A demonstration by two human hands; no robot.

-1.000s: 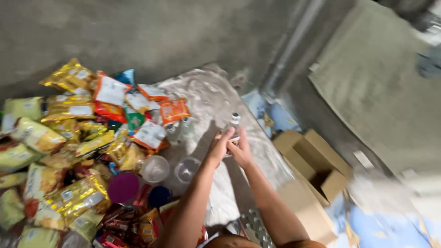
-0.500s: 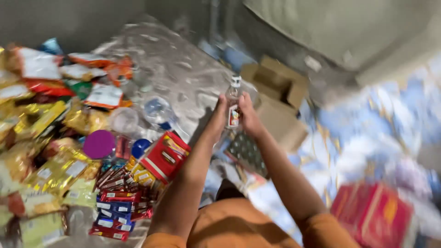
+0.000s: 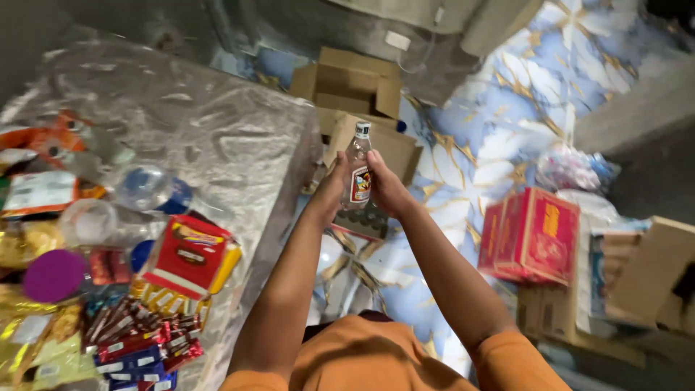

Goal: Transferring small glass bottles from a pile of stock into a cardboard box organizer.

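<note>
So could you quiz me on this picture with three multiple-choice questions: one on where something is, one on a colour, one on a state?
1. Where is the small clear bottle?
A. between both hands
B. on the foil-covered table
C. inside the red carton

2. What colour is the bottle's cap?
A. purple
B. white
C. green

3. How is the brown cardboard box beyond the hands?
A. taped shut
B. crushed flat
C. open, flaps up

Answers: 1 A, the left hand and right hand clasp it upright. 2 B, the cap shows white. 3 C, its flaps stand apart.
</note>
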